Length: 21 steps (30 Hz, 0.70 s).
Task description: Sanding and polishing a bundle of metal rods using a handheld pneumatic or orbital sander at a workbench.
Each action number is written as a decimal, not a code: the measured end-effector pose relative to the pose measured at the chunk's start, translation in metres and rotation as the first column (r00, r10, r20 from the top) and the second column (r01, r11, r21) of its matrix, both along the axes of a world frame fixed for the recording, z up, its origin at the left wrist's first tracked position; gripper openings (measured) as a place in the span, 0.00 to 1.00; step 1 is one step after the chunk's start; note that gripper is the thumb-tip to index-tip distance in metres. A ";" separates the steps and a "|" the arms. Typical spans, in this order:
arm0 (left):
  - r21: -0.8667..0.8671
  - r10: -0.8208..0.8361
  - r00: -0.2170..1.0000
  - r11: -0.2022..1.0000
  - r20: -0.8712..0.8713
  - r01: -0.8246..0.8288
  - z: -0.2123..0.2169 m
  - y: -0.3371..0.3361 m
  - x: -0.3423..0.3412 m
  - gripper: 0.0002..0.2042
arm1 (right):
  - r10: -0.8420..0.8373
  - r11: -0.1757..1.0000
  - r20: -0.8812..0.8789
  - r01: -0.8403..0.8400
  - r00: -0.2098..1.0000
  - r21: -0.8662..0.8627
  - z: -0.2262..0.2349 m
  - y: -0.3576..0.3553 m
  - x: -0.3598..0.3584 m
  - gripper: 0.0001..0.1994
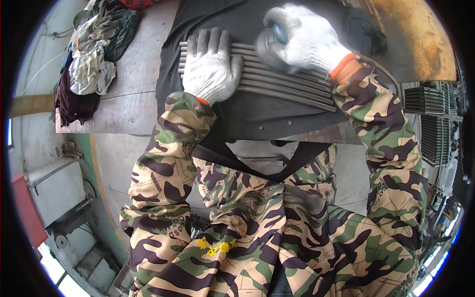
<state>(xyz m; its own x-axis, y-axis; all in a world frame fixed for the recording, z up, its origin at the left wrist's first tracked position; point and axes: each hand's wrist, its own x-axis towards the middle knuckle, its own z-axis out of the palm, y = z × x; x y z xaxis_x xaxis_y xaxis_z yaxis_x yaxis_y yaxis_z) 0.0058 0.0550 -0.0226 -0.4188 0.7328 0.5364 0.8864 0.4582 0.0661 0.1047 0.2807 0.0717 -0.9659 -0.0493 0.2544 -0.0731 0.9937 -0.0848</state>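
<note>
My left hand (212, 67), in a white knit glove with grey fingers, lies flat on a row of dark metal rods (282, 90). Its fingers are stretched out across their left part. The rods lie side by side on a black cloth (237, 121). Over their right part, my right hand (314, 39), gloved alike with an orange cuff, is wrapped round a round hand-held tool with a blue body (280, 33). Motion blurs the tool's round lower part, and I cannot tell whether it touches the rods.
A heap of rags and gloves (91, 64) lies at the table's left. Dark crumpled cloth (366, 34) sits beyond my right hand, near a rusty yellowish board (415, 39). Stacked dark bars (430, 101) stand on a rack at the right. Small crumbs dot the cloth's near edge.
</note>
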 end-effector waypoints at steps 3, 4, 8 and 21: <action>-0.069 0.037 0.998 0.997 0.043 -0.034 0.009 -0.008 0.005 0.28 | -0.020 1.000 0.011 0.020 1.000 0.018 -0.003 0.002 0.006 0.17; -0.156 0.084 0.988 0.986 0.127 -0.063 0.017 -0.011 0.004 0.30 | -0.008 1.000 0.007 0.008 1.000 -0.007 -0.001 0.002 0.007 0.16; -0.209 0.125 0.981 0.974 0.147 -0.092 0.016 0.005 -0.020 0.29 | -0.003 1.000 0.008 0.004 1.000 -0.009 0.001 0.013 0.024 0.17; -0.268 0.201 0.975 0.948 0.092 -0.170 0.008 -0.011 -0.001 0.34 | -0.042 0.999 0.018 0.042 0.999 -0.024 -0.003 0.034 0.036 0.17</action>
